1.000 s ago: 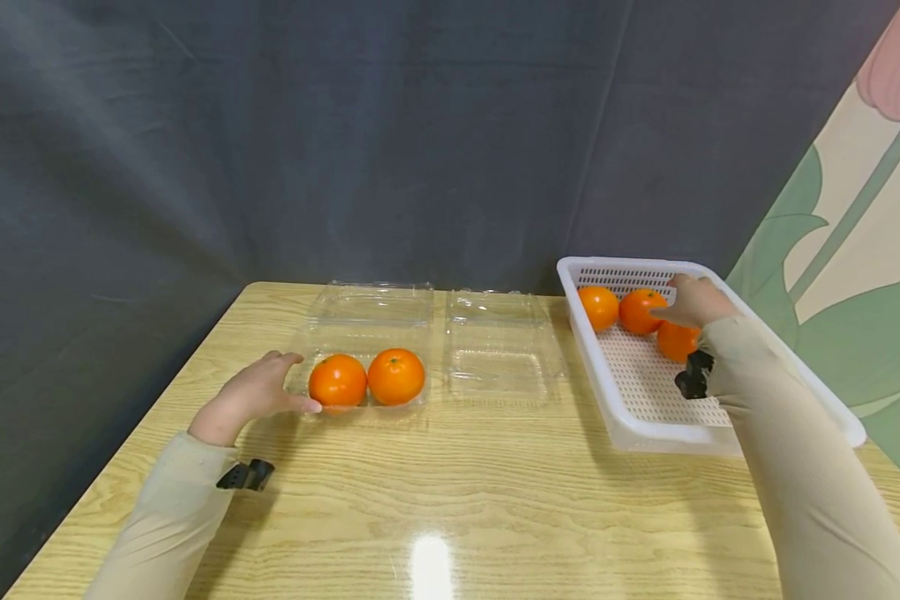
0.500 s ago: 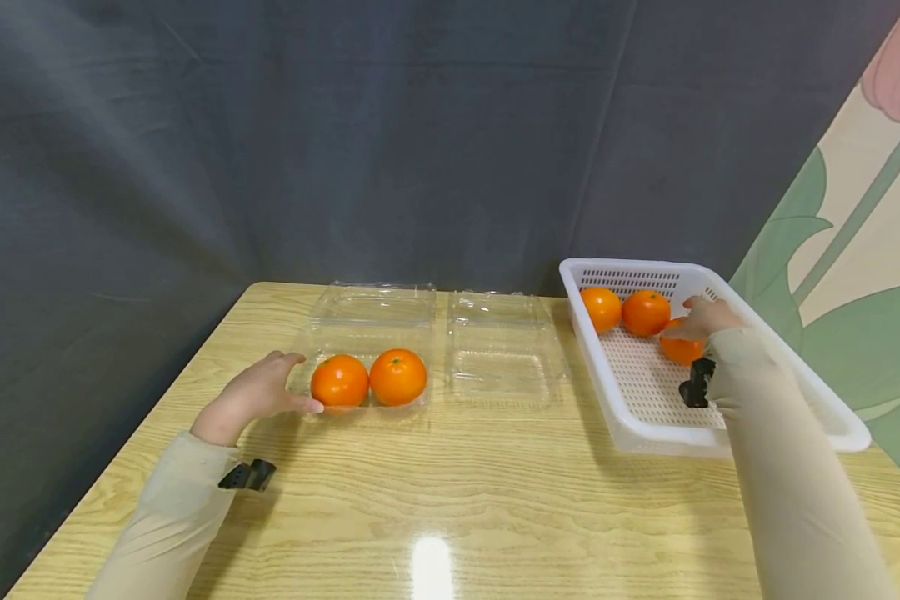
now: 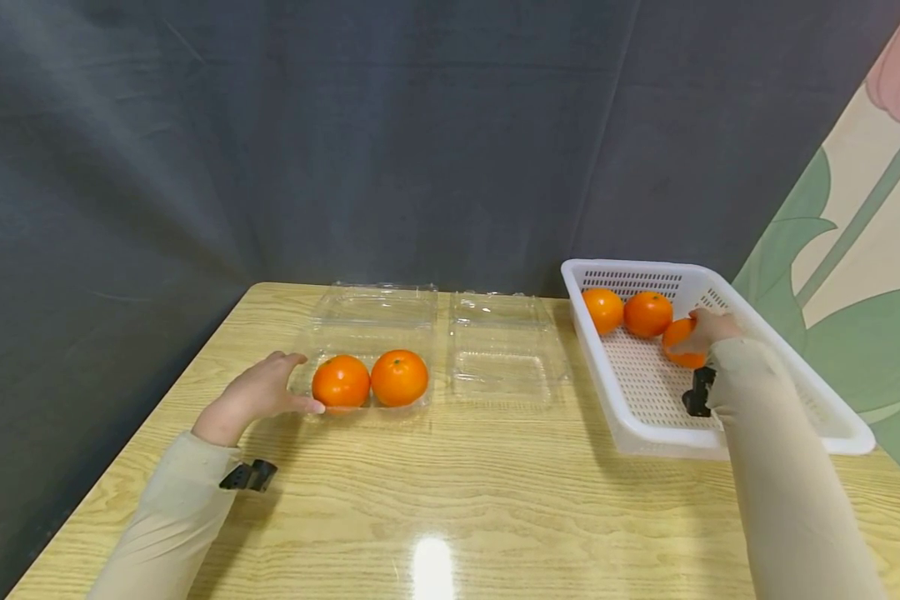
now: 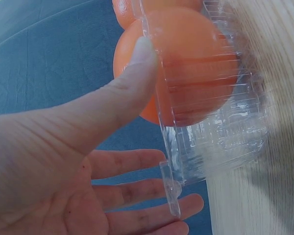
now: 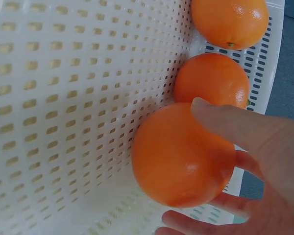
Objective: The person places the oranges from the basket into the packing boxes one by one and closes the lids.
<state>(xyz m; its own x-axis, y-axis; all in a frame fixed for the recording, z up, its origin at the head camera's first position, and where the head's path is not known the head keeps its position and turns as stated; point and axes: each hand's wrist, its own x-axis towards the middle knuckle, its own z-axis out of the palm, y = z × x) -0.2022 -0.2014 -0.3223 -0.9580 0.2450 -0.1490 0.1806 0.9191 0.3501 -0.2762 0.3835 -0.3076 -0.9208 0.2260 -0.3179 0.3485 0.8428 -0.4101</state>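
1. Dark curtain [image 3: 420, 142] behind everything; painted wall [image 3: 810, 275] at far right.
2. Wood-look counter [image 3: 390, 500] carries it all.
3. White basket [image 3: 667, 443], right side of counter. Holed walls and floor; three oranges inside, high sides likely stop them rolling off.
4. Left container [image 3: 367, 337], clear plastic, lid folded back away from the person, so the tray half is reachable from above. Two oranges sit in it.
5. Right container [image 3: 502, 367], same type, just beside it, also lid back; both look lined up within easy reach.
6. Left hand [image 3: 251, 396] at left container's near left corner. Thumb and fingers apart, thumb on the front rim, straight fingers past the rim's tab. Probably steadying light plastic.
7. Right hand [image 3: 712, 327] in the basket, clamped on an orange: thumb over it, fingers round its far side. Round smooth skin likely needs that opposed grip.
8. Held orange [image 5: 179, 156] is low in the basket; can't tell if lifted off the floor.
9. Middle orange [image 3: 648, 313] and corner orange [image 3: 602, 311] side by side at basket's far left.
10. Left tray orange [image 3: 341, 382], right tray orange [image 3: 399, 377]: side by side, tray walls apparently keeping them put.
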